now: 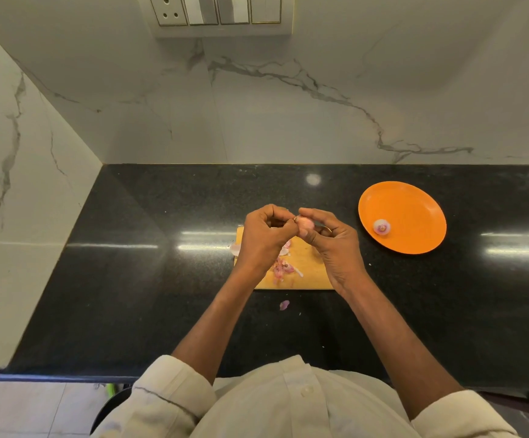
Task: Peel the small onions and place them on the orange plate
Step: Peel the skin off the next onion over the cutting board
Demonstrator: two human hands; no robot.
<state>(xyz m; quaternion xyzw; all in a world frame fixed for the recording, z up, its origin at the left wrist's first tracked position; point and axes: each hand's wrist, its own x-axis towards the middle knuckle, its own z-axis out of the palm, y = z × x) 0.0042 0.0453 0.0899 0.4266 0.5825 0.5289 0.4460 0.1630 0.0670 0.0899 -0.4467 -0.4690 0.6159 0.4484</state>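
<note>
Above the wooden cutting board (310, 267), my right hand (332, 241) grips a small pink onion (306, 224) between thumb and fingers. My left hand (264, 237) has its fingers curled and pinches at the onion's left end, where a bit of skin shows. One peeled onion (381, 227) lies on the orange plate (415, 210) to the right. Pink peel scraps (283, 268) lie on the board under my hands. Part of the board is hidden by my hands.
The board and plate sit on a black granite counter (162, 279) in a corner of white marble walls. A loose peel (284, 305) lies on the counter in front of the board. Another pale piece (234, 248) lies at the board's left edge.
</note>
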